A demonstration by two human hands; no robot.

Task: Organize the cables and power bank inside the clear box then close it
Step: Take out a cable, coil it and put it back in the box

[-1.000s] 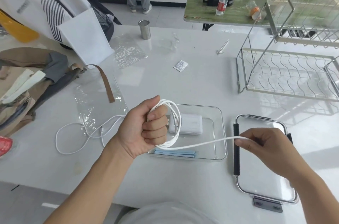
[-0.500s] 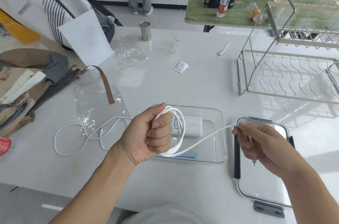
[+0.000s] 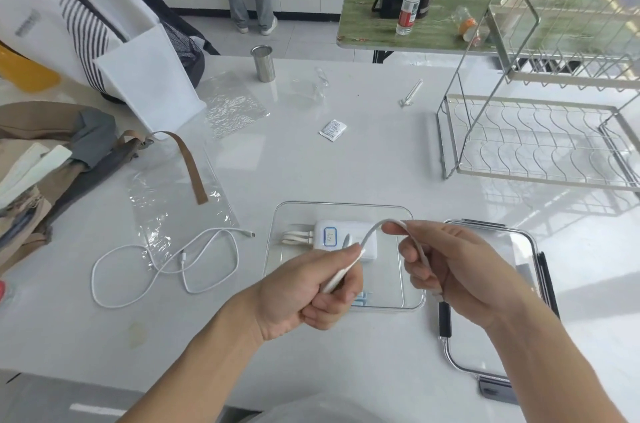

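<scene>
1. Our left hand (image 3: 304, 287) is curled into a fist around a white charging cable (image 3: 372, 232), which comes out between thumb and forefinger.
2. From there the cable arches up and over to our right hand (image 3: 453, 270), whose thumb and fingers pinch it near its far end; the tail runs down through the palm and shows below the heel of the hand.
3. Both hands hover above the clear box (image 3: 343, 207), which sits open on the white table (image 3: 346, 159).
4. Inside the box a white power bank (image 3: 349, 232) lies flat toward the far wall, with a blue-outlined label on top.
5. A short bundled white cable (image 3: 298, 237) lies in the box just to the left of the power bank, touching it or nearly so.
6. Something pale blue (image 3: 362, 299) lies along the near wall of the box; we cannot tell what it is.
7. The box's lid (image 3: 491, 225) lies flat on the table just to the right of the box, partly under our right hand, with a dark clasp (image 3: 445, 318) on its left edge.
8. A second long white cable (image 3: 166, 266) sprawls in loose loops on the table to the left of the box, partly over a clear plastic bag (image 3: 166, 194).
9. A wire dish rack (image 3: 540, 145) stands at the far right, and a small steel cup (image 3: 264, 62) stands near the table's far edge.
</scene>
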